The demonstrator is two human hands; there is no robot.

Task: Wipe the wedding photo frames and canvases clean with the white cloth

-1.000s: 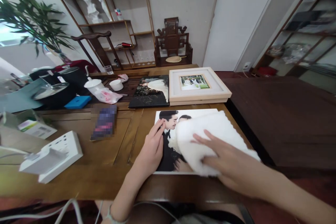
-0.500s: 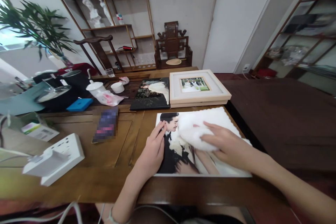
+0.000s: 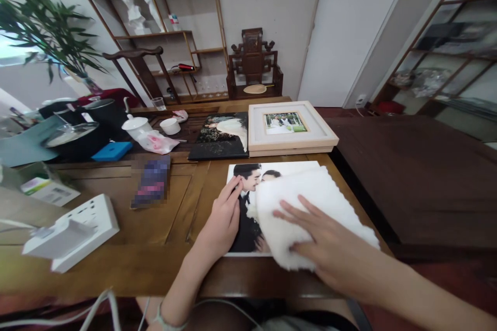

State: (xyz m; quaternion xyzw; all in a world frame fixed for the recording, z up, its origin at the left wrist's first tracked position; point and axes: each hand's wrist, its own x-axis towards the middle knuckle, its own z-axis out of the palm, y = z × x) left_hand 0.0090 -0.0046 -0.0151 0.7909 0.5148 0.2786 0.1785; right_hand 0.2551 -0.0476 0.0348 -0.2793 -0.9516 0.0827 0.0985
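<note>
A photo panel (image 3: 241, 235) with a couple's portrait lies flat at the table's front edge. My left hand (image 3: 222, 213) rests on its left side, fingers stretched out and lying on the print, with nothing held. Across the panel's right part spreads a fluffy white cloth (image 3: 318, 191), which hides much of the picture and hangs a little past its lower edge. My right hand (image 3: 324, 240) presses on this cloth, fingers spread over it and thumb dug into a fold.
Behind the panel lie a pale wooden picture frame (image 3: 293, 139) and a dark photo panel (image 3: 209, 147). To the left are a white power strip (image 3: 83, 230), a blurred dark packet (image 3: 152, 181), a blue box (image 3: 112, 151), a white teapot (image 3: 135, 125) and black pots (image 3: 77, 139).
My right hand has moved down toward me, and the bunched cloth is now spread wider over the panel. A second face in the print has come into view. My left hand stays on the panel.
</note>
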